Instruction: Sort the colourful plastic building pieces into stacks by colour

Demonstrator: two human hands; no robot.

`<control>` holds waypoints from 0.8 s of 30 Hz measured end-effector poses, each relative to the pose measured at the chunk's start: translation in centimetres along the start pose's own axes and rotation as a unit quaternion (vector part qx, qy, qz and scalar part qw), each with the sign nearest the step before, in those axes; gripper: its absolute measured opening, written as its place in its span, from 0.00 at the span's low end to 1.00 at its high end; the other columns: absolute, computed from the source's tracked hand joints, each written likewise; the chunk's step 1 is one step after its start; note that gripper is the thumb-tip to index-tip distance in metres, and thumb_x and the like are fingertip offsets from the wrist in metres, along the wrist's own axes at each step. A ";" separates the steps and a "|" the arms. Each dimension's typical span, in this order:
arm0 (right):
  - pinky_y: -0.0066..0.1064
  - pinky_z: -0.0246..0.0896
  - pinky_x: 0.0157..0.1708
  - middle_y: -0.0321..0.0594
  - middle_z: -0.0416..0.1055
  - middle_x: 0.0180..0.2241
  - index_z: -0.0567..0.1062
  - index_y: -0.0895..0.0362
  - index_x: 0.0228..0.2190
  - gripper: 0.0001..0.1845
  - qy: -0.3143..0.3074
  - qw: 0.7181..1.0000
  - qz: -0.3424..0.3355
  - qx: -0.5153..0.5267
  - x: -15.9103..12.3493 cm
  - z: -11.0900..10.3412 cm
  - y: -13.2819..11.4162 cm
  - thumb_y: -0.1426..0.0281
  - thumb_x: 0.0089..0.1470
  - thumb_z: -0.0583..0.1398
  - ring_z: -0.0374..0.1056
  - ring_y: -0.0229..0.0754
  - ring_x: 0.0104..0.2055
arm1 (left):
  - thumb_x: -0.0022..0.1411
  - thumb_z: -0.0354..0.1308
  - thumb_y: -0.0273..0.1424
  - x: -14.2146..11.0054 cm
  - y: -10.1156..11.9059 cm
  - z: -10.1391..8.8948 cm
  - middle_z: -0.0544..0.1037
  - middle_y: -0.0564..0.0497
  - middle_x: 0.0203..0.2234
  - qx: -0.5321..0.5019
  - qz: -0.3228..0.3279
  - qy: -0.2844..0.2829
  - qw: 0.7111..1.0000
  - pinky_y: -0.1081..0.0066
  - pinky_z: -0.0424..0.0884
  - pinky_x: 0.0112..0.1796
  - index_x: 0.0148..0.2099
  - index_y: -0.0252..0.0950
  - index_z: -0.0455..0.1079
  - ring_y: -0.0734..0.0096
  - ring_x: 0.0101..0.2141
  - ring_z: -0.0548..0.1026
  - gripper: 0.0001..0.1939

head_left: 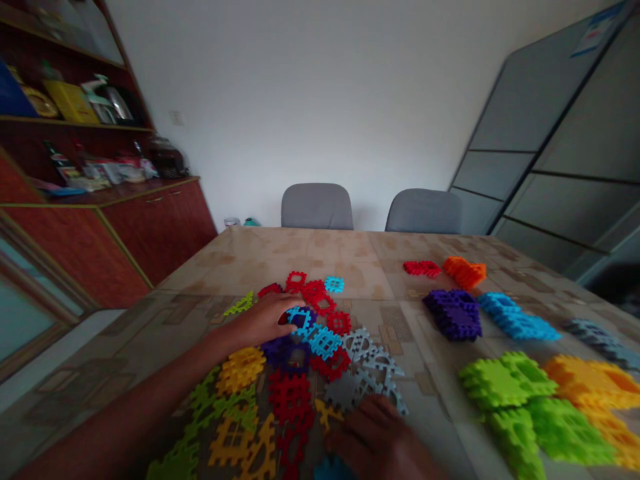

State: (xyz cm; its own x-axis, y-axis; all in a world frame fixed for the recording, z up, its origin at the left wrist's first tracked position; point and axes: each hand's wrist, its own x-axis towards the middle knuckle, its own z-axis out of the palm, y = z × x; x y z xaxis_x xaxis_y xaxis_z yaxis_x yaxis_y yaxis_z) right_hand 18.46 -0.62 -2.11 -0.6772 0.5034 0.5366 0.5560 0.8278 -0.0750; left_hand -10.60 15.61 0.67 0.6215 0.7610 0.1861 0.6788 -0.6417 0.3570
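Observation:
My left hand [263, 322] reaches into a spread of flat plastic interlocking tiles, thumb and fingers closing at the left edge of a light blue tile [302, 320]. Purple tiles [287, 353] and another light blue tile [324, 341] lie just by it. Low in the view, my right hand [383, 440] is blurred, its fingers bent down close to a grey tile [343, 392] and a yellow one [327, 415]. A blue tile [333, 469] shows partly under that hand. Red tiles [290, 397] lie between the hands, with yellow [241, 370] and lime green tiles [203, 403] toward the left.
On the table's right stand stacks sorted by colour: red [421, 268], orange [465, 271], purple [453, 315], light blue [517, 317], grey [603, 341], green [505, 380] and yellow [590, 380]. Two grey chairs [317, 207] stand beyond the far table edge.

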 end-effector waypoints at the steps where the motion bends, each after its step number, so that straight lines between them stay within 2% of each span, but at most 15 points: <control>1: 0.32 0.60 0.37 0.32 0.75 0.30 0.73 0.52 0.42 0.06 -0.025 0.999 0.019 0.016 0.2 -0.8 0.2 0.65 0.63 0.61 0.70 0.40 0.33 | 0.60 0.63 0.28 0.2 0.0 0.1 0.77 0.44 0.56 0.001 0.003 -0.005 1.000 0.60 0.67 0.57 0.59 0.40 0.72 0.53 0.55 0.75 0.25; 3: 0.33 0.60 0.39 0.35 0.76 0.34 0.74 0.53 0.43 0.08 -0.064 0.995 0.069 0.042 0.4 -2.2 0.6 0.66 0.62 0.63 0.70 0.42 0.37 | 0.61 0.62 0.28 0.4 0.0 0.1 0.78 0.45 0.55 0.003 0.007 -0.012 1.000 0.61 0.67 0.57 0.59 0.41 0.72 0.54 0.54 0.76 0.24; 5: 0.33 0.60 0.39 0.35 0.76 0.35 0.74 0.53 0.41 0.07 -0.074 0.990 0.104 0.058 0.6 -3.2 0.9 0.71 0.59 0.63 0.70 0.43 0.38 | 0.61 0.63 0.28 0.5 0.1 0.1 0.77 0.45 0.56 0.008 0.010 -0.016 1.000 0.60 0.66 0.57 0.60 0.42 0.71 0.53 0.55 0.75 0.24; 9: 0.33 0.61 0.39 0.36 0.76 0.36 0.75 0.53 0.40 0.08 -0.104 0.981 0.139 0.086 0.8 -4.0 1.0 0.76 0.59 0.62 0.70 0.43 0.39 | 0.56 0.68 0.29 0.6 0.5 -0.1 0.77 0.46 0.56 0.015 0.034 -0.035 0.999 0.62 0.65 0.57 0.57 0.43 0.73 0.53 0.56 0.73 0.26; 14: 0.34 0.64 0.45 0.37 0.77 0.41 0.76 0.53 0.44 0.11 -0.128 0.968 0.175 0.126 1.7 -4.4 1.1 0.77 0.60 0.61 0.71 0.44 0.45 | 0.56 0.66 0.27 1.0 1.2 -0.3 0.82 0.49 0.45 0.024 0.046 -0.040 0.998 0.66 0.68 0.51 0.49 0.44 0.77 0.57 0.47 0.78 0.17; 18: 0.37 0.65 0.49 0.40 0.77 0.45 0.75 0.53 0.48 0.16 -0.135 0.957 0.215 0.138 3.5 -4.3 1.6 0.78 0.60 0.60 0.71 0.46 0.48 | 0.62 0.58 0.29 1.2 1.3 -0.7 0.84 0.49 0.40 0.020 0.033 -0.003 0.999 0.66 0.69 0.49 0.48 0.44 0.78 0.58 0.42 0.79 0.14; 21: 0.41 0.63 0.53 0.44 0.77 0.47 0.75 0.57 0.49 0.17 -0.169 0.947 0.253 0.106 5.7 -3.8 2.0 0.78 0.58 0.61 0.70 0.51 0.52 | 0.65 0.53 0.31 1.3 1.3 -0.9 0.84 0.48 0.43 0.001 0.008 0.043 0.999 0.60 0.66 0.55 0.49 0.43 0.78 0.56 0.46 0.78 0.15; 24: 0.46 0.62 0.55 0.50 0.76 0.50 0.74 0.60 0.51 0.17 -0.213 0.935 0.281 0.046 8.0 -3.0 2.3 0.74 0.60 0.61 0.69 0.55 0.55 | 0.67 0.51 0.34 1.2 1.8 -1.2 0.83 0.48 0.47 -0.037 -0.023 0.082 0.996 0.57 0.62 0.59 0.50 0.42 0.78 0.56 0.50 0.77 0.16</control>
State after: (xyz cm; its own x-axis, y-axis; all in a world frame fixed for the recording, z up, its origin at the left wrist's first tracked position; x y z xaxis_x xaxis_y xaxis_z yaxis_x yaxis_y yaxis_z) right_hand 15.80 4.56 4.55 -0.4329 0.9014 0.0091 0.8505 0.4117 -0.3273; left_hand -9.13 15.50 2.61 0.5131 0.7992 0.3132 0.6713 -0.6010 0.4339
